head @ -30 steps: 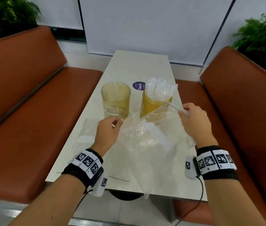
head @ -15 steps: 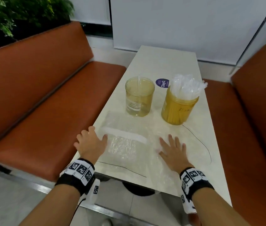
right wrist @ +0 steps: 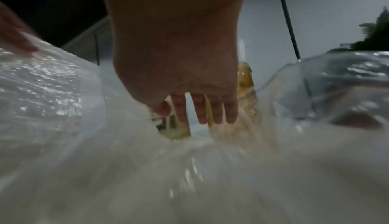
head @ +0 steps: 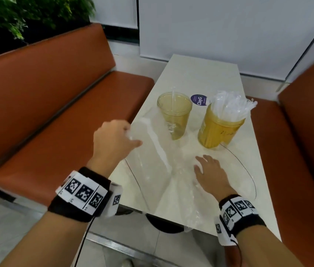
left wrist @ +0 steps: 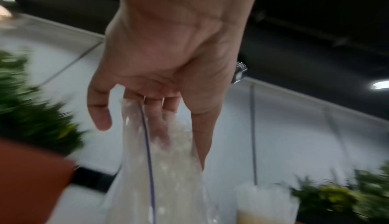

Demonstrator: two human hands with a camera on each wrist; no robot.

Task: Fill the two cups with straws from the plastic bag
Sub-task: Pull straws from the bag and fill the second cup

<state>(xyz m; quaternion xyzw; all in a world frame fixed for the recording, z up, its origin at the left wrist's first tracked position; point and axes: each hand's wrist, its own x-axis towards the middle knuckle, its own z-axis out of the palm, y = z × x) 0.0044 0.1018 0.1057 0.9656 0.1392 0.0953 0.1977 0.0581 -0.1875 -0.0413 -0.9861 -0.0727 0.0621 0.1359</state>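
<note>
clear, crinkled plastic bag (head: 158,170) lies spread over the near part of a pale table (head: 200,78), with one edge lifted off the surface on the left side. the left hand (head: 112,140) is raised above the table's left edge and holds that lifted edge; in the left wrist view the film runs between the thumb and the other fingers (left wrist: 166,104), which are loosely bent around it. the right hand (head: 210,174) lies palm down on the bag, its fingers (right wrist: 200,109) straight and slightly apart, pressing the film flat against the table. beyond the bag stand two translucent yellowish cups, side by side and apart. the left cup (head: 174,116) holds a single clear straw (head: 173,97) leaning on its rim. the right cup (head: 219,128) is packed with a bundle of clear straws (head: 231,105) fanning out above its rim. a round dark blue sticker (head: 198,100) sits on the table between and just behind the cups. orange-brown bench seats (head: 46,89) flank the table on both sides, with green plants (head: 17,14) behind the left one. both wrists wear black bands with black-and-white marker tags.
</note>
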